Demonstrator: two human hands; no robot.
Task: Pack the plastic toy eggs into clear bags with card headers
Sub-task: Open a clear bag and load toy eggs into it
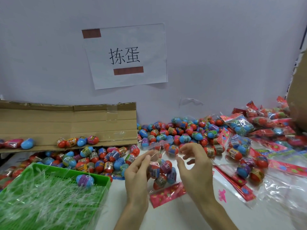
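Observation:
A clear bag holding several red and blue toy eggs hangs between my hands, its red card header lying on the white table below. My left hand pinches the bag's open top edge on the left. My right hand pinches the top edge on the right, fingers curled. A heap of loose toy eggs lies behind the bag and spreads left along the table.
A green mesh basket full of clear strip scraps and one egg sits at front left. A flattened cardboard sheet leans at back left. Packed bags and empty header bags pile up on the right.

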